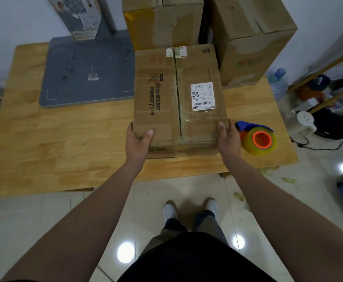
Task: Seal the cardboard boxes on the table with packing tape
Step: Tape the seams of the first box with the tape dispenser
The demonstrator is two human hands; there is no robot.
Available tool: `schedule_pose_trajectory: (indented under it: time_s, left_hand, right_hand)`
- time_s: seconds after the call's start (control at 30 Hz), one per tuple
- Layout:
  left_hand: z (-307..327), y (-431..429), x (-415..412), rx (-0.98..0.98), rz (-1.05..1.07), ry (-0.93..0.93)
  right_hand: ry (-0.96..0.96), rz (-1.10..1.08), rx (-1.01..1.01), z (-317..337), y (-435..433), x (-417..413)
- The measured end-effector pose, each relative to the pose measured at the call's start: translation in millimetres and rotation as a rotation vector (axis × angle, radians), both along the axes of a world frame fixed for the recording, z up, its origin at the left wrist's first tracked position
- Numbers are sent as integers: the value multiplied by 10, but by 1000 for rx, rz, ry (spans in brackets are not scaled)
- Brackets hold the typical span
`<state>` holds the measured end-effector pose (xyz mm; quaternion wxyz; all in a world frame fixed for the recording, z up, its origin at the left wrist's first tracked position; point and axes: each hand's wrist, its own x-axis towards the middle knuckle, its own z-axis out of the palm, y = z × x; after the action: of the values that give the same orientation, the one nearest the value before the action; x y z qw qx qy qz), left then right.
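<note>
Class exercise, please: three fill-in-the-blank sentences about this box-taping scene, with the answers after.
The left hand and right hand grip the brown cardboard box at its ____ corners.
The clear packing-tape roll on its blue dispenser lies to the box's ____.
The roll's core is ____.
Answers: near; right; orange.

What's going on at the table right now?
A person holds a brown cardboard box with a white shipping label by its near corners, left hand and right hand on either side, on the wooden table. The blue tape dispenser with its clear roll lies untouched beside the right hand. The box's centre seam shows a dark gap.
</note>
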<state>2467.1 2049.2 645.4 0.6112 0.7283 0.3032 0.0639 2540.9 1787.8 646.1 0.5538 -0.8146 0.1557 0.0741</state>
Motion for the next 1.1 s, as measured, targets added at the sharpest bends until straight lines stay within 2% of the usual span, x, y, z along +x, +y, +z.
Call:
schedule_pose_trajectory:
  time_s: [0.1,0.17,0.23,0.27,0.33,0.47,0.57,0.77,1.1]
  left_hand:
    - [16,36,-46,28,-103,30]
    - [5,103,-76,169,-183,120]
    - [18,156,-90,507,-272,197]
    - [51,156,-72,667,-325,190]
    - [143,117,35,853,-486,116]
    - [195,-21,276,1016,-719,188]
    - [183,3,346,1030,-748,242]
    - [205,91,343,1000,-746,178]
    - [304,574,302,670,-845,81]
  right_hand:
    - [41,110,-87,30,-59,31]
    - [17,252,-453,56,-113,38]
    - [-140,405,-807,129,-121,27]
    - [-239,506,-877,178,-74,50]
    - [-384,711,-966,271,112,96]
    - [-397,947,-1073,163,423,175]
    - [-416,1014,-1098,75,418,201]
    - [-499,1091,-1134,51,367,233]
    - [-570,1168,-1083,17,265,218]
